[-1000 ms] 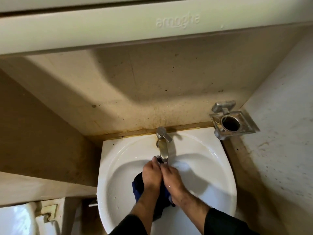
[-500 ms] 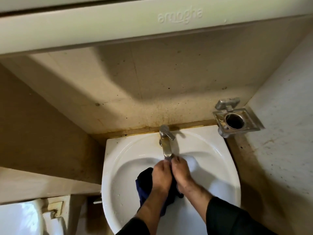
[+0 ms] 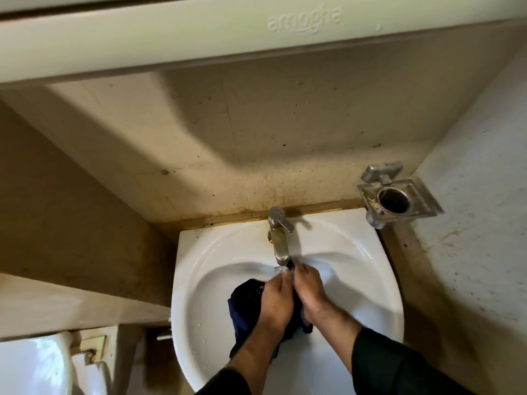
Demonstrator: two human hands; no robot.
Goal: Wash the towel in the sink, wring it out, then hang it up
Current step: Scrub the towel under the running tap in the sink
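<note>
A dark blue towel (image 3: 244,305) hangs bunched inside the white sink (image 3: 199,280), wet and mostly hidden under my hands. My left hand (image 3: 275,299) and my right hand (image 3: 309,289) press together over it, both gripping the cloth just below the spout of the metal tap (image 3: 279,238). Water runs from the spout onto the fingers and the top of the towel. Both forearms come up from the bottom edge in dark sleeves.
A square metal holder (image 3: 399,199) with a round hole is fixed to the right wall beside the sink. A pale cabinet edge (image 3: 256,32) overhangs at the top. A white toilet cistern (image 3: 31,366) sits at the lower left. Stained beige walls close in around the sink.
Both hands stay clasped on the towel under the tap and have shifted slightly to the right as the view moved. Water now splashes at the fingertips.
</note>
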